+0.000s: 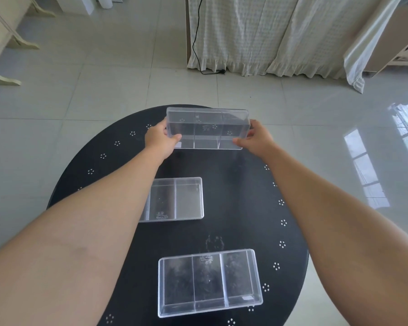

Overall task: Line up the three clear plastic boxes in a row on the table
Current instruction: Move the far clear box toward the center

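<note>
Three clear plastic boxes with inner dividers are on or over a round black table (233, 196). The far box (206, 128) is tilted, its open side facing me, at the table's far edge. My left hand (159, 140) grips its left end and my right hand (257, 138) grips its right end. The middle box (177, 200) lies flat left of centre, its left part hidden behind my left forearm. The near box (209, 282) lies flat close to me, slightly rotated.
The table top has a ring of small white dot patterns near its rim. Beyond it is a glossy tiled floor, a bed with a white checked skirt (269, 31) and a black cable (197, 43), and pale furniture legs at the far left.
</note>
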